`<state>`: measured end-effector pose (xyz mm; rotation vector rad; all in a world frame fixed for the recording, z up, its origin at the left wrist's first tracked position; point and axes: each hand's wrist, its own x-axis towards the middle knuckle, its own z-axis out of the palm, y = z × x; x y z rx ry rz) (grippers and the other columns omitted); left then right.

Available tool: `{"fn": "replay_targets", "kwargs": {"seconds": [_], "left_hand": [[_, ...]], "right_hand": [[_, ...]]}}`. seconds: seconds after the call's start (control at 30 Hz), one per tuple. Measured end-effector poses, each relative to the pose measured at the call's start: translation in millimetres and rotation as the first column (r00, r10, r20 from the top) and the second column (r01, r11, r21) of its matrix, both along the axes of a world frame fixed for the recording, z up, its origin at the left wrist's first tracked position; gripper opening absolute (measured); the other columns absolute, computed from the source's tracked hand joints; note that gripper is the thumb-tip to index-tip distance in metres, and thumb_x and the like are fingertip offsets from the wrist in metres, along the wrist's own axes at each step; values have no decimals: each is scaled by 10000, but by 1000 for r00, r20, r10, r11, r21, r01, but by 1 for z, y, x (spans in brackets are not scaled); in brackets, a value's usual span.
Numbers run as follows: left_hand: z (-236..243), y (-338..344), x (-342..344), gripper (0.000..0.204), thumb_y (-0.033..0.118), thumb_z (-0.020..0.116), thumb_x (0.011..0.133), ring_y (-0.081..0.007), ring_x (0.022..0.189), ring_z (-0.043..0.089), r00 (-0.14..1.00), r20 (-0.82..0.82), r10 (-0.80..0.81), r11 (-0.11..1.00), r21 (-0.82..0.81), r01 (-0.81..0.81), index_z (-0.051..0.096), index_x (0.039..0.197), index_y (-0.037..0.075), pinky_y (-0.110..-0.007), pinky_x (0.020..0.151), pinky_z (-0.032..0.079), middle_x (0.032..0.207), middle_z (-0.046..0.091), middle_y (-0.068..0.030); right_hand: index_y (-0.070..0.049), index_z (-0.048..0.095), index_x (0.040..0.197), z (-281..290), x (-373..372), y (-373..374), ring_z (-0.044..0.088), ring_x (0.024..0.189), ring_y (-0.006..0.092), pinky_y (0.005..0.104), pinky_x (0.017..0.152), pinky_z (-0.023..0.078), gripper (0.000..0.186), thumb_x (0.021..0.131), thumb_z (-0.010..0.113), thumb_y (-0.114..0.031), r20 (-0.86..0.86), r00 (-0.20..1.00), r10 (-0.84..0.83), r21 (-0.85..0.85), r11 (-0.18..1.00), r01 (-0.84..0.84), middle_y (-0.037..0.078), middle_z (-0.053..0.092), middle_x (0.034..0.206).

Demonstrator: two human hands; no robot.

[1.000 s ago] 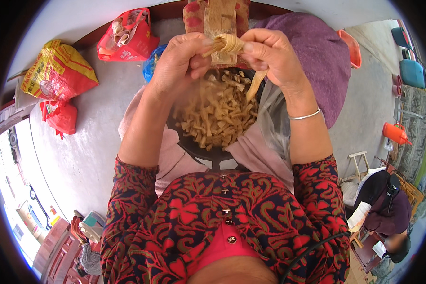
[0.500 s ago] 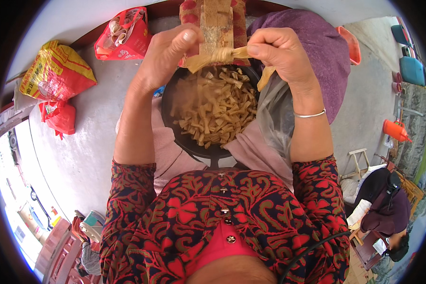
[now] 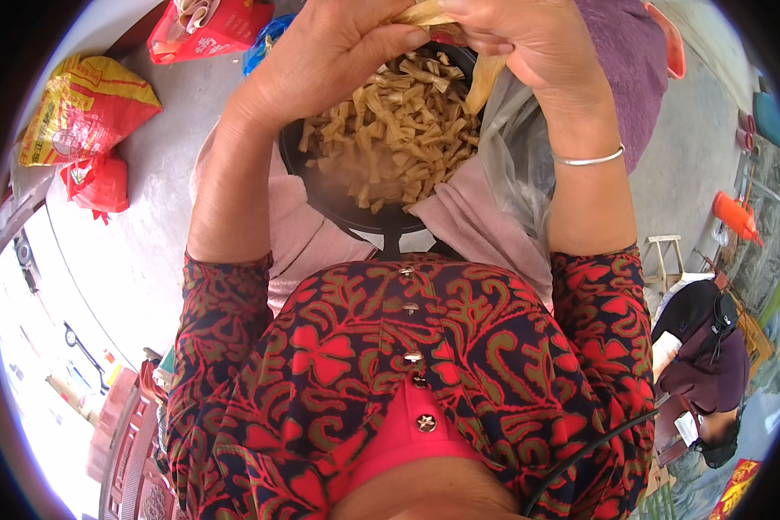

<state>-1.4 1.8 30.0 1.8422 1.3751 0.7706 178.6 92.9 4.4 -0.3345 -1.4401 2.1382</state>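
A black pan (image 3: 338,204) rests on my lap, filled with several tan, strip-like pieces of dried food (image 3: 399,130). Above its far rim, at the top edge of the picture, my left hand (image 3: 338,52) and my right hand (image 3: 529,39) pinch the same pale tan strip (image 3: 429,13) between their fingertips. Another strip (image 3: 485,78) hangs below my right hand. A silver bangle (image 3: 589,159) circles my right wrist. A clear plastic bag (image 3: 516,147) lies beside the pan under my right forearm.
Red and yellow plastic bags (image 3: 82,113) lie on the grey floor at left, a red bag (image 3: 212,26) at top left. A purple cloth (image 3: 628,61) lies at top right. Another person (image 3: 706,364) crouches at lower right near an orange bottle (image 3: 737,217).
The view has tilted down, so my hands and the strip now sit at the top edge. The tall packet seen above my hands earlier is out of view.
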Motion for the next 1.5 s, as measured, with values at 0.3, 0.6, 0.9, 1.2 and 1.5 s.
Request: {"fn": "replay_targets", "kwargs": {"seconds": [0.3,0.6,0.9,1.2,1.5], "left_hand": [[-27,5,-15,354,341,571,942,-90,659,518,844,520,134,943,-329,52,610,1037,2,-258,560,415,761,591,-1],[-22,-3,14,316,320,545,964,-52,553,443,958,246,148,950,-304,-69,589,843,31,-219,496,359,606,475,44],[-18,-4,12,313,262,650,803,-255,822,648,998,39,-54,988,-146,59,647,1017,34,-369,748,502,878,658,-159],[-39,12,-4,606,465,483,927,-409,1301,377,245,967,70,991,-96,94,374,1364,60,-495,1077,317,1351,440,-173],[-9,8,-23,322,290,354,1000,-86,507,260,230,897,377,831,-218,-511,424,759,87,-254,466,266,605,309,31]], "right_hand": [[68,583,1078,2,5,5,539,521,114,218,478,450,255,870,484,-39,-348,935,62,-433,874,-219,100,624,750],[33,580,1072,-27,5,31,621,867,138,261,748,517,250,917,611,-161,-307,947,99,207,978,-35,114,659,927],[-28,573,895,-5,-6,-11,401,485,74,234,475,382,252,980,492,-251,-242,967,-74,-419,907,-35,1,474,607],[-44,568,842,-12,-23,-37,395,430,61,220,422,335,272,978,490,-266,-93,958,272,-548,789,-278,-18,459,550],[-18,577,866,-13,-31,-42,367,459,28,194,434,336,259,977,511,-243,15,954,298,-554,797,-240,-53,427,583]]}}
